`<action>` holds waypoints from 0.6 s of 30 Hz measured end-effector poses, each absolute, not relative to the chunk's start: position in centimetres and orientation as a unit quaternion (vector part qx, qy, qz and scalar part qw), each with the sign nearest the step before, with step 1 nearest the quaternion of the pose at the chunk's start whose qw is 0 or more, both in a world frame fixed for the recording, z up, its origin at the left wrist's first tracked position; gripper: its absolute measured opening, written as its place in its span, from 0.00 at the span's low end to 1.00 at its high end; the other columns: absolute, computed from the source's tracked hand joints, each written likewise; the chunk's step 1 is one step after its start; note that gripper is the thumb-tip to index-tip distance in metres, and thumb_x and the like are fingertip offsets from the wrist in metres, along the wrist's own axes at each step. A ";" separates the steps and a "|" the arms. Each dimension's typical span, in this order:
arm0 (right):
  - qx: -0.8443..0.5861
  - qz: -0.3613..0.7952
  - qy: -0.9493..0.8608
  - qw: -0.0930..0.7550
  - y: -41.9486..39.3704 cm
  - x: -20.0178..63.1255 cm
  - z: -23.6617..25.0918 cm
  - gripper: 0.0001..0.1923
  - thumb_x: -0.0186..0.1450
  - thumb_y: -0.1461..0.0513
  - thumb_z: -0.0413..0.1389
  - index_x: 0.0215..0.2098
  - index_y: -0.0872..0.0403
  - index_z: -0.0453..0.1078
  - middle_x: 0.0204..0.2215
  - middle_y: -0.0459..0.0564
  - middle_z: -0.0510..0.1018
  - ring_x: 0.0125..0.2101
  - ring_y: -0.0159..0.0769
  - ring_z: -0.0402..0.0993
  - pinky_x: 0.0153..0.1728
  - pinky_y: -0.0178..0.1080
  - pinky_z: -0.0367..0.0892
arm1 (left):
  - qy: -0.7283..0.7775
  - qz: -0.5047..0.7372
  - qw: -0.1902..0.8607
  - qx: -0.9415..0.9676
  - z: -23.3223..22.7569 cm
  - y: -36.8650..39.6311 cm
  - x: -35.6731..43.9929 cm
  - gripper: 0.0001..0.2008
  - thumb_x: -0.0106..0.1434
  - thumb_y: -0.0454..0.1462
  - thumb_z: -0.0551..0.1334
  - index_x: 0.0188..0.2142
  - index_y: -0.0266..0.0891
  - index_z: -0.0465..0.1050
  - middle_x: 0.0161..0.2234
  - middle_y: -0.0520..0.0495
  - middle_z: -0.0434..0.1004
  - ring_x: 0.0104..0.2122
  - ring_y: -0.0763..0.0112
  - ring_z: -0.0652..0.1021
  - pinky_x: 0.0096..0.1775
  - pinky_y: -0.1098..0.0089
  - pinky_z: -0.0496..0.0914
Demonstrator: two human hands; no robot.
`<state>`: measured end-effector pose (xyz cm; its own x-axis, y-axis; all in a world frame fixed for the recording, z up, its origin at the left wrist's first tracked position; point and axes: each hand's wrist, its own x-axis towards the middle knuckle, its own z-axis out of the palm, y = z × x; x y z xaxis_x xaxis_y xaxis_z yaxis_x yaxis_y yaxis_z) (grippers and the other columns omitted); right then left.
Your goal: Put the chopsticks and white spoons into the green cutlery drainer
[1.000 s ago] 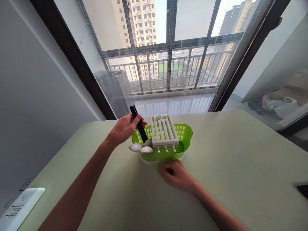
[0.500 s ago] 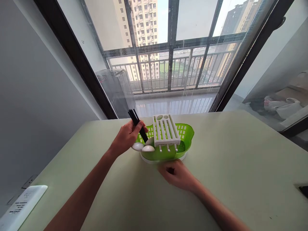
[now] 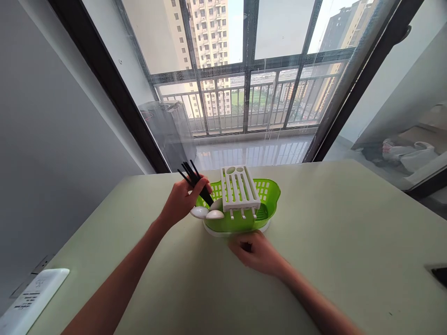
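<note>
A green basket (image 3: pixel 267 200) on a white base (image 3: pixel 216 233) stands toward the far side of the table. Across its middle lies a white slotted rack (image 3: pixel 239 188) with small hooks along its front edge. My left hand (image 3: pixel 186 195) is closed around a bundle of black chopsticks (image 3: pixel 206 195) at the basket's left end; their lower tips are out of sight and their upper ends fan out. Several white spoons (image 3: pixel 214 214) rest with their bowls over the left rim. My right hand (image 3: pixel 254 251) is curled just in front of the base, with nothing visible in its fingers.
The pale green table (image 3: pixel 331 242) has a white device (image 3: pixel 37 298) at its left front edge. A dark object (image 3: pixel 439 275) lies at the right edge. Behind the table is a glass door (image 3: pixel 223 149) onto a balcony.
The chopsticks' upper ends have spread apart and tipped slightly to the left in my left hand. My right hand has barely moved.
</note>
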<state>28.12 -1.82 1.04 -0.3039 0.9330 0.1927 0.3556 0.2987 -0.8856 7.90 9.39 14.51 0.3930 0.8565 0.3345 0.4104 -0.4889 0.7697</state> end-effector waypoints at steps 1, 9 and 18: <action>-0.453 0.381 -0.712 0.378 -1.8 28.1 1.0 0.23 0.68 0.60 0.52 0.21 0.52 0.45 0.19 0.39 0.49 0.22 0.27 0.45 0.23 0.37 0.43 | 0.404 0.378 0.293 0.780 14.3 9.6 7.9 0.19 0.73 0.50 0.57 0.34 0.40 0.76 0.35 0.47 0.83 0.37 0.65 0.81 0.48 0.66 0.72; -0.451 0.374 -0.713 0.384 -1.8 28.1 1.0 0.23 0.68 0.60 0.52 0.22 0.52 0.44 0.19 0.39 0.49 0.22 0.27 0.45 0.23 0.37 0.43 | 0.411 0.396 0.196 0.798 13.7 11.3 9.1 0.21 0.73 0.50 0.56 0.31 0.40 0.75 0.34 0.46 0.83 0.36 0.64 0.80 0.46 0.65 0.71; -0.455 0.371 -0.712 0.387 -1.8 28.1 1.1 0.23 0.68 0.61 0.52 0.21 0.52 0.44 0.19 0.39 0.49 0.22 0.27 0.45 0.23 0.37 0.44 | 0.374 0.329 0.263 0.826 14.3 13.5 10.6 0.25 0.72 0.55 0.53 0.31 0.40 0.73 0.40 0.44 0.83 0.39 0.62 0.79 0.46 0.64 0.72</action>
<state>28.05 -1.76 1.10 -0.2875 0.9338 0.2131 0.3606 0.3117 -0.8791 10.56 13.46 14.34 0.5044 0.7906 0.3472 0.4443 -0.5824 0.6808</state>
